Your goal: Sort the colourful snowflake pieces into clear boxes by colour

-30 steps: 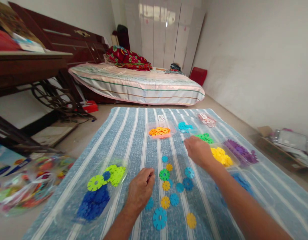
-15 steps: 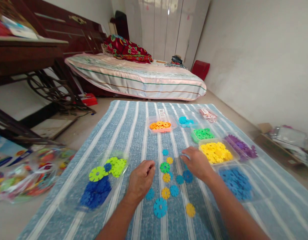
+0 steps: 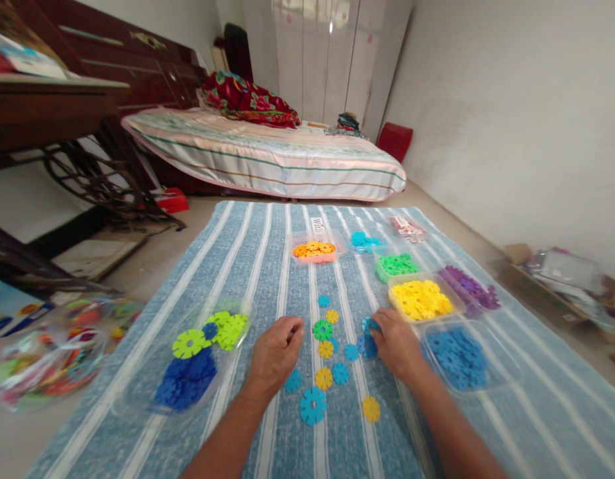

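Loose notched plastic snowflake discs lie scattered on the striped cloth between my hands. Among them are a green disc (image 3: 322,329), a large blue disc (image 3: 313,406) and a yellow disc (image 3: 371,408). My right hand (image 3: 398,342) has its fingertips closed on the edge of a light blue disc (image 3: 369,324), just above a darker blue disc (image 3: 367,346). Left of the row, my left hand (image 3: 276,352) rests with curled fingers; whatever is inside them is hidden. Near its wrist lies a small blue disc (image 3: 293,380).
Clear tubs hold orange discs (image 3: 315,250), green discs (image 3: 397,265), yellow discs (image 3: 421,299), purple discs (image 3: 467,286) and blue discs (image 3: 457,356). At left, a tray (image 3: 132,392) carries lime and dark blue discs. A bed (image 3: 267,159) stands beyond the cloth (image 3: 237,259).
My right hand has drawn back toward me, from above the loose discs onto the light blue disc. My left hand stays nearly in place. The whole view has shifted slightly.
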A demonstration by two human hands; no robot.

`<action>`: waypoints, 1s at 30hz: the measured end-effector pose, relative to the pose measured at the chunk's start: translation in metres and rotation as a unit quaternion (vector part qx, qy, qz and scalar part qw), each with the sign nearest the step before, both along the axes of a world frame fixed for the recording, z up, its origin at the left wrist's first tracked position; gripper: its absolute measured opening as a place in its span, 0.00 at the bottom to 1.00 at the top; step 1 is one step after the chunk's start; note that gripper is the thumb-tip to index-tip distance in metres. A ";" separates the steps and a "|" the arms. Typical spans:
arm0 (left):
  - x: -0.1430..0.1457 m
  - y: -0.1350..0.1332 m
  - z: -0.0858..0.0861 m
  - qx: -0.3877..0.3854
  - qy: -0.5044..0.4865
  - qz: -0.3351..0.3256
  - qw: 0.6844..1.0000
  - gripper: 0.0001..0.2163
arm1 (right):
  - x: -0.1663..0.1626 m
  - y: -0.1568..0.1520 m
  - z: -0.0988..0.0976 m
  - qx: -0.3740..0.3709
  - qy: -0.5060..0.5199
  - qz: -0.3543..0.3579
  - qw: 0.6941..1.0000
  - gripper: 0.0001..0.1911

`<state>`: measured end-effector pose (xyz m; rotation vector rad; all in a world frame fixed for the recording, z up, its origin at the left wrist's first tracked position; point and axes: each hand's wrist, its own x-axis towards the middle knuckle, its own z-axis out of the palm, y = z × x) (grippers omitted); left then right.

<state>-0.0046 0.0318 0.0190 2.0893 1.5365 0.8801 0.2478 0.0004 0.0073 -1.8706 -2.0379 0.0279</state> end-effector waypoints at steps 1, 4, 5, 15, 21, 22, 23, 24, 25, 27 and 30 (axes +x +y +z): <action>0.000 0.000 0.000 -0.001 0.002 0.000 1.000 0.09 | -0.001 0.000 0.000 0.002 0.004 -0.006 1.000 0.10; 0.000 0.000 0.000 -0.003 0.005 0.002 1.000 0.09 | -0.003 0.001 -0.003 0.017 -0.004 -0.014 1.000 0.09; 0.000 0.000 0.000 -0.002 0.004 0.002 1.000 0.09 | -0.003 0.002 -0.003 0.020 -0.010 -0.016 1.000 0.09; -0.001 0.000 0.000 0.005 0.000 -0.003 1.000 0.09 | -0.008 -0.001 0.014 -0.011 0.056 -0.057 0.997 0.03; -0.002 0.002 -0.006 0.013 -0.013 0.001 1.000 0.09 | -0.015 0.046 0.072 0.002 0.032 -0.032 0.999 0.08; -0.002 0.002 -0.007 0.012 -0.013 0.002 1.000 0.09 | -0.013 0.062 0.086 0.026 0.027 -0.045 0.998 0.08; -0.002 0.002 -0.007 0.011 -0.013 0.001 1.000 0.09 | -0.010 0.077 0.100 0.048 0.025 -0.060 0.997 0.10; -0.002 0.002 -0.007 0.011 -0.014 0.001 1.000 0.09 | -0.006 0.091 0.112 0.069 0.024 -0.076 0.994 0.11; -0.002 0.003 -0.008 0.011 -0.014 0.000 1.000 0.09 | -0.003 0.103 0.122 0.097 0.021 -0.094 0.991 0.13; -0.002 0.002 -0.008 0.014 -0.014 -0.002 1.000 0.08 | 0.001 0.113 0.132 0.136 0.019 -0.117 0.984 0.15; -0.002 0.002 -0.008 0.014 -0.009 -0.007 1.000 0.08 | -0.002 0.097 0.119 0.118 0.025 -0.091 0.989 0.14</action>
